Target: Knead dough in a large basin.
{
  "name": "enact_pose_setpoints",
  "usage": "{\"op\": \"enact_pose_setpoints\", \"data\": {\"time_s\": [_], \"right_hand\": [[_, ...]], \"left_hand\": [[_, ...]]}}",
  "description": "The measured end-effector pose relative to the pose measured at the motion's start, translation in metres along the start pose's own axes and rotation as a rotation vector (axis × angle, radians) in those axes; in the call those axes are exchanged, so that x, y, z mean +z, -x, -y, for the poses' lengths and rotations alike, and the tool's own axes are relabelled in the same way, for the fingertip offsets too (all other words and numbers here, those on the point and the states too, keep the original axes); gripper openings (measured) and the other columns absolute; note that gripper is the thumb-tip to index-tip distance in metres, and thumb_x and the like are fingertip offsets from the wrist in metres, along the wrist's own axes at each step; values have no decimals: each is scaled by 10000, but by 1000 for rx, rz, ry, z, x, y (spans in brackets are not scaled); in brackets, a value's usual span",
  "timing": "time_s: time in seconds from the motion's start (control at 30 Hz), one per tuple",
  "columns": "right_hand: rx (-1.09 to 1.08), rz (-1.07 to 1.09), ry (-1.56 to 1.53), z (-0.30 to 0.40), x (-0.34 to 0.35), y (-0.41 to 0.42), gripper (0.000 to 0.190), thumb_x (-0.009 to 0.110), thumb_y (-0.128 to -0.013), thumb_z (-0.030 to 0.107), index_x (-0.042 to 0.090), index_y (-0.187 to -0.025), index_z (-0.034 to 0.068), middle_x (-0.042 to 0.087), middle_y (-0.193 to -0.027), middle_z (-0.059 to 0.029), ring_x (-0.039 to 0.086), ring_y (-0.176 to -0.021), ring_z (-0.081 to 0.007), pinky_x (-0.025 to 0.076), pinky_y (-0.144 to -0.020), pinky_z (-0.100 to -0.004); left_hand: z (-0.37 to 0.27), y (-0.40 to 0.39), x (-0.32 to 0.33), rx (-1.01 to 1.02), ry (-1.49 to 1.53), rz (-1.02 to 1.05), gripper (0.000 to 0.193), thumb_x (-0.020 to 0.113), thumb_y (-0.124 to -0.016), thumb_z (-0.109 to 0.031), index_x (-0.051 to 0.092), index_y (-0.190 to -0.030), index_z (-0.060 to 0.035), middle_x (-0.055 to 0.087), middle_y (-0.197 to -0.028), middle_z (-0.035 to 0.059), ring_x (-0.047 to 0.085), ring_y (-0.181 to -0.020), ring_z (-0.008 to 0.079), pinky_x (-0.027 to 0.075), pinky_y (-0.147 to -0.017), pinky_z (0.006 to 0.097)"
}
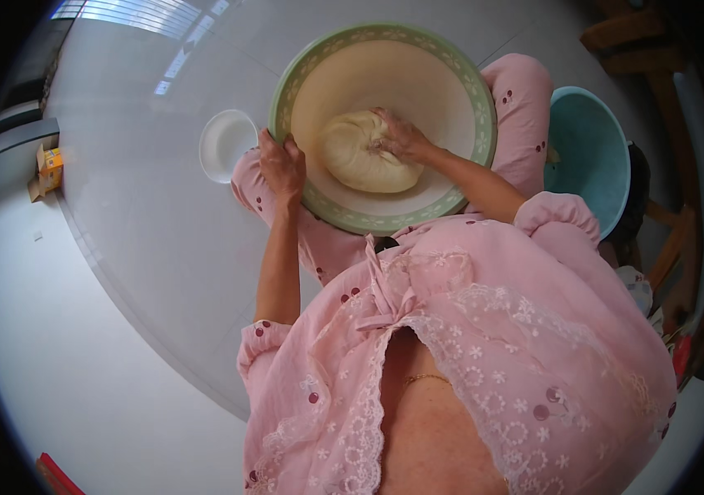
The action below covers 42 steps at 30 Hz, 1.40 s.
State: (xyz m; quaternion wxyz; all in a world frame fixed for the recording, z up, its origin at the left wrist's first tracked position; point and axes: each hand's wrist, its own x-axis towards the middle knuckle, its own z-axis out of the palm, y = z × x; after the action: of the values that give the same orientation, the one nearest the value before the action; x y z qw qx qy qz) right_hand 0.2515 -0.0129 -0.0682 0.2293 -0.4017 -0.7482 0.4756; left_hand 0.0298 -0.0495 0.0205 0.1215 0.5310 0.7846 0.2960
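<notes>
A wide basin with a cream inside and a green, flower-patterned rim sits between my knees. Inside it lies a large, rounded lump of pale dough, creased where it folds toward the middle. My right hand grips the dough's upper right part, fingers over its far edge and the heel of the hand in the crease. At the basin's left side, my left hand holds the rim, with the thumb on the inner side. The underside of the dough is hidden.
A white bowl stands on the grey tiled floor beside my left knee. Past my right leg is a blue-green bucket, near wooden furniture. An open cardboard box lies by the wall at far left.
</notes>
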Motion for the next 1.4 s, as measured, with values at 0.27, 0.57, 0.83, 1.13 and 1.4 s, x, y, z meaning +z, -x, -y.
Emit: {"op": "enact_pose_setpoints", "data": {"time_s": [0.27, 0.57, 0.83, 1.13, 1.4], "right_hand": [[422, 51, -239, 26, -11, -17, 631, 681, -679, 317, 410, -1180, 46, 480, -1119, -188, 458, -1041, -308, 351, -872, -369], [-303, -65, 351, 43, -16, 37, 849, 736, -538, 194, 323, -1276, 123, 256, -1273, -271, 275, -1177, -415, 285, -933, -481], [-11, 70, 861, 45, 18, 46, 903, 697, -541, 79, 249, -1313, 217, 75, -1343, -266, 214, -1192, -465, 387, -823, -535], [-10, 362, 276, 43, -49, 2, 580, 641, -590, 96, 502, -1152, 82, 519, -1021, -199, 559, -873, -299, 471, -766, -388], [98, 624, -234, 78, -107, -25, 358, 669, -535, 27, 612, -887, 54, 595, -731, -86, 583, -698, -178, 456, -636, -292]], "left_hand": [[12, -3, 4, 18, 3, -20, 247, 490, -748, -104, 442, -965, 3, 547, -853, 230, 529, -781, 408, 405, -675, 452], [6, -1, 0, -40, -7, -18, 235, 490, -755, -133, 441, -941, 1, 546, -855, 243, 534, -773, 415, 406, -665, 469], [1, 1, 2, -7, 5, -76, 243, 492, -758, -133, 429, -949, 3, 552, -823, 248, 543, -745, 419, 414, -660, 472], [12, -2, 5, -41, 0, 37, 245, 491, -761, -147, 419, -939, 6, 549, -821, 250, 548, -734, 411, 424, -646, 469], [11, 2, 5, -87, -41, -9, 276, 508, -756, -171, 423, -957, -2, 565, -819, 237, 551, -745, 410, 425, -656, 470]]}}
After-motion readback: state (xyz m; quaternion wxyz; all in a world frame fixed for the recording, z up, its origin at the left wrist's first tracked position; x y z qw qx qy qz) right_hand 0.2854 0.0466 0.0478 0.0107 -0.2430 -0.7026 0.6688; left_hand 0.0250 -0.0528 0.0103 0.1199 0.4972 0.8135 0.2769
